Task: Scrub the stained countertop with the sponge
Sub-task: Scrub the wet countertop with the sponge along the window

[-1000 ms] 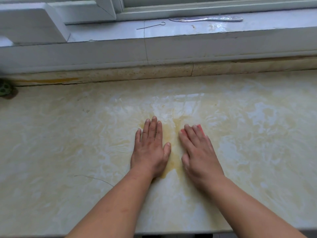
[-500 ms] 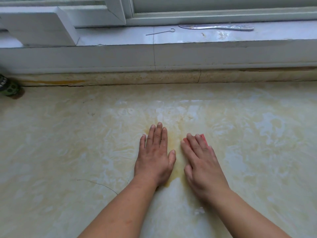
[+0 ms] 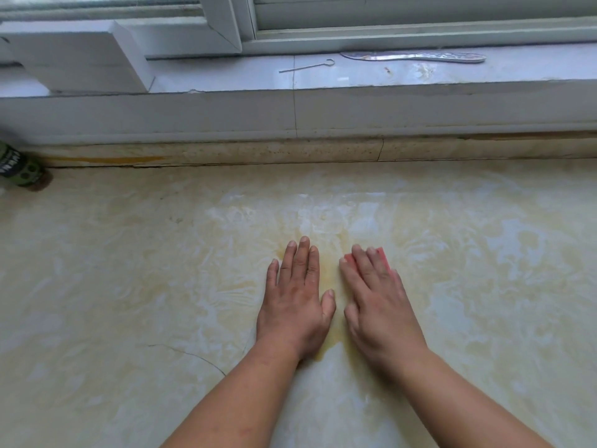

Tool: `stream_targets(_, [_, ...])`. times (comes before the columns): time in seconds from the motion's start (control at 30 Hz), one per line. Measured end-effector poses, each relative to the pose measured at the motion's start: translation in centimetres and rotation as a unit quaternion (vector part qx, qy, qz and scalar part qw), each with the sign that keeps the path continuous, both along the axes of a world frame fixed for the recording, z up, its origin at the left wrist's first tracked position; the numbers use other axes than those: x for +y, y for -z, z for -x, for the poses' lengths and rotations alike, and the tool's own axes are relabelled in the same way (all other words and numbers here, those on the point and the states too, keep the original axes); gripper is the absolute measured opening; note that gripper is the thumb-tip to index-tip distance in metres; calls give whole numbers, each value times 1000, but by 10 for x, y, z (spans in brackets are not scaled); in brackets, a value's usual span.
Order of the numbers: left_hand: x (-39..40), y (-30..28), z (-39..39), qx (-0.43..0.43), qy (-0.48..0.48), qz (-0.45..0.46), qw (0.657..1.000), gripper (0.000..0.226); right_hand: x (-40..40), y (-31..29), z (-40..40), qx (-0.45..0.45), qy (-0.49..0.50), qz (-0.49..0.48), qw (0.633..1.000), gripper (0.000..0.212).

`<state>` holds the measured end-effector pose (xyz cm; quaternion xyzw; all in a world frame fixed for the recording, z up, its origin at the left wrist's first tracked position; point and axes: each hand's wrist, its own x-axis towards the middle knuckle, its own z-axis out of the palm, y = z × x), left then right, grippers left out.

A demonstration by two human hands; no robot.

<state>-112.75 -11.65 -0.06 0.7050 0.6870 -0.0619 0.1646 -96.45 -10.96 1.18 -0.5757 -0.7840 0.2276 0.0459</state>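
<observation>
Marble bench [image 3: 129, 302], glossy and yellow-stained, lies under our hands. Our right hand [image 3: 374, 299] presses flat on a pink sponge [image 3: 382, 255]; our left hand [image 3: 297, 299] rests flat, fingers together.

- Sponge [image 3: 381, 256]: red, lying under the right hand [image 3: 376, 305]; only its far corners are showing past the fingertips, the rest being covered by the flat fingers and palm.
- Countertop [image 3: 129, 286]: the patch beneath each palm is being hidden; the yellow stain [image 3: 329, 279] between the hands is running out of sight under the left hand [image 3: 295, 305].
- Dark green object [image 3: 19, 169]: far left of the left hand, being cut by the frame edge; its lettering is too blurred to read and its kind is unclear.
- Both forearms: being cut off by the bottom edge.
- Window frame [image 3: 226, 24]: beyond the hands, running off the top edge.
</observation>
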Motion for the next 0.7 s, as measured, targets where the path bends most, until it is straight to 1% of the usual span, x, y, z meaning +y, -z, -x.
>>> stream_targets(0.07, [0,0,0,-1,0,0,1000,79,15,3,2,-10,11,3,1000,73])
stream_targets(0.13, [0,0,0,-1,0,1,1000,79,49,3,17,-17,35,3,999,72])
stream_targets(0.23, [2,0,0,-3,-3,-1,1000,83,90,0,34,-19,29,2,999,70])
stream_targets(0.3, [1,0,0,-2,-1,5,1000,84,82,-2,32,-21,20,5,1000,70])
stream_targets(0.37, [1,-1,0,-2,-1,6,1000,84,53,-6,24,-10,2,12,1000,71])
stream_targets(0.47, [1,-2,-1,-12,-4,7,1000,84,20,-7,16,-2,-29,23,999,77])
stream_targets(0.6, [1,-1,0,-14,-2,4,1000,84,66,-3,34,12,-25,17,999,75])
stream_targets(0.7, [2,-1,1,-14,-2,-1,1000,85,98,-3,47,8,-42,15,999,66])
